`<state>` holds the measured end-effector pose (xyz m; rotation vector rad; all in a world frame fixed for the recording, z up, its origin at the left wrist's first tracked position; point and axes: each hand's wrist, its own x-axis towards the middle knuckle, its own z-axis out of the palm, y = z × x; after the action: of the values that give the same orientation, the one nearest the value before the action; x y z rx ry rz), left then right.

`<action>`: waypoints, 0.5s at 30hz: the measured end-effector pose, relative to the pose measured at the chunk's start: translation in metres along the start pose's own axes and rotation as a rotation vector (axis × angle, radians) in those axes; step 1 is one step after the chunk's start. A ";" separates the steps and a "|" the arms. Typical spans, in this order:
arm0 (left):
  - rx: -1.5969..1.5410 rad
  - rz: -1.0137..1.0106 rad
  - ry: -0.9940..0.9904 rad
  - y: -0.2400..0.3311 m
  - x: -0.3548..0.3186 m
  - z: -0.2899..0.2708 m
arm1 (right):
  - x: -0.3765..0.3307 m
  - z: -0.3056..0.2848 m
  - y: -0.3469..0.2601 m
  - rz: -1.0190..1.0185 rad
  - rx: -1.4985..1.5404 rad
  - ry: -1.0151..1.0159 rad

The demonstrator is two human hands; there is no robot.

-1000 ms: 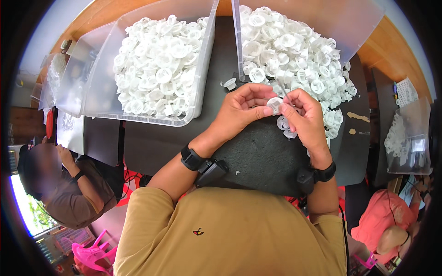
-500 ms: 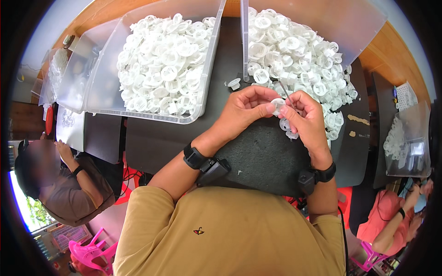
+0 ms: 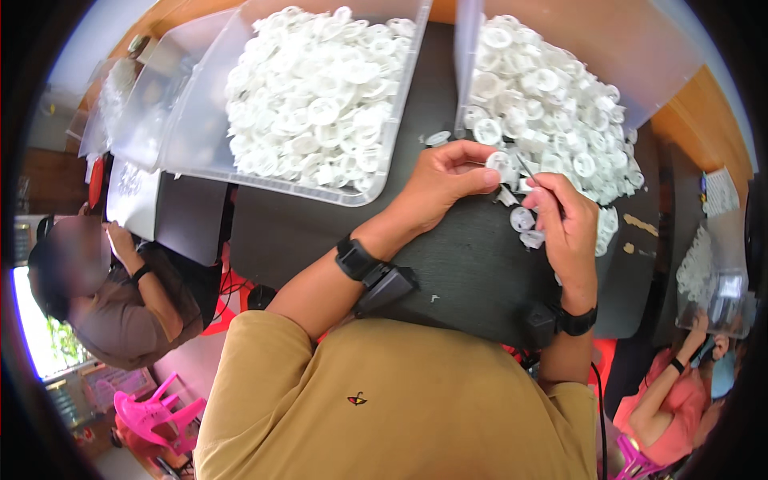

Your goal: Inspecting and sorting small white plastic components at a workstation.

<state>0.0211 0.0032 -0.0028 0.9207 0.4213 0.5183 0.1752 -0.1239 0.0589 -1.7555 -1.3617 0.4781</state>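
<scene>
Between its thumb and fingertips, my left hand (image 3: 450, 182) pinches a round white plastic part (image 3: 500, 163). My right hand (image 3: 570, 220) is closed around a thin metal tool (image 3: 525, 167), whose slim tip sticks up beside the round part. Whether the tip touches the part I cannot tell. Below my fingers, a few small round translucent parts (image 3: 522, 218) lie on the black tabletop. Just beyond both hands rises a large heap of similar white parts (image 3: 552, 104), spilling from a clear bin tipped on its side.
A clear plastic bin (image 3: 370, 189) full of white round parts stands at the back left of the black table (image 3: 320, 240). Tan scraps (image 3: 640, 226) lie at the right. One person (image 3: 136, 296) sits at the left, another (image 3: 664, 392) at the right.
My right fingers have drawn away from the round part toward the right, with the tool still in them. My left hand keeps hold of the part. The whole view has shifted slightly.
</scene>
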 end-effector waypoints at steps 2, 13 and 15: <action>-0.019 0.030 0.026 -0.001 -0.002 -0.006 | 0.003 0.004 -0.002 -0.060 -0.018 0.005; 0.009 0.027 0.035 0.001 0.002 -0.005 | 0.004 0.007 0.003 -0.146 -0.235 0.032; 0.007 0.022 0.034 0.000 0.002 -0.004 | 0.003 0.008 0.000 -0.122 -0.243 0.055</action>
<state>0.0204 0.0072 -0.0050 0.9255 0.4443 0.5532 0.1707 -0.1182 0.0545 -1.8494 -1.5284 0.2022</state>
